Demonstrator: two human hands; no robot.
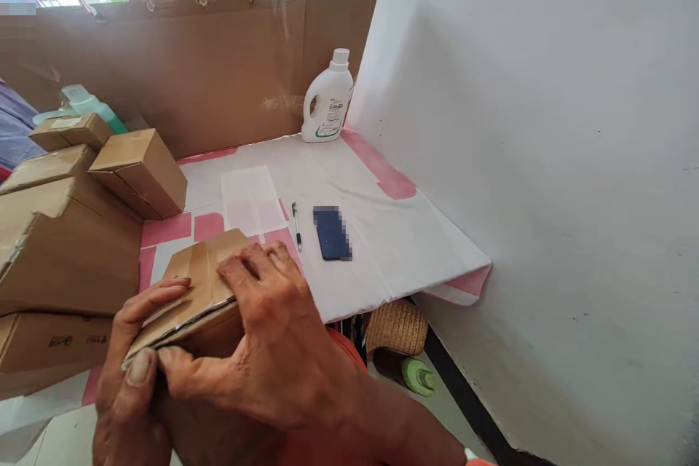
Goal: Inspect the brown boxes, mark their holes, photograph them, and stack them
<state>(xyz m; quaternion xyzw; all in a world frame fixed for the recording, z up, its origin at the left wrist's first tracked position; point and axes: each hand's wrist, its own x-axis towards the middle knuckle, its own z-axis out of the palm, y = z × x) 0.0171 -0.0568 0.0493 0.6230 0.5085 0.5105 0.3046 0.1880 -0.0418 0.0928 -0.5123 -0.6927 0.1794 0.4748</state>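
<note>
Cardboard box (203,273) is held at the near edge of the bench (390,251), left hand (128,364) and right hand (276,338) each pinching its upper rim, seemingly to work the flap, the next move probably calling for even pressure.

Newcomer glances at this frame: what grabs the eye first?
Probably the two hands up close at lower left: left hand and right hand, both gripping a cardboard box. Next, the white jug at the table's far end, in front of a tall cardboard panel. Then the dark phone on the white covering, right of a pen.
</note>
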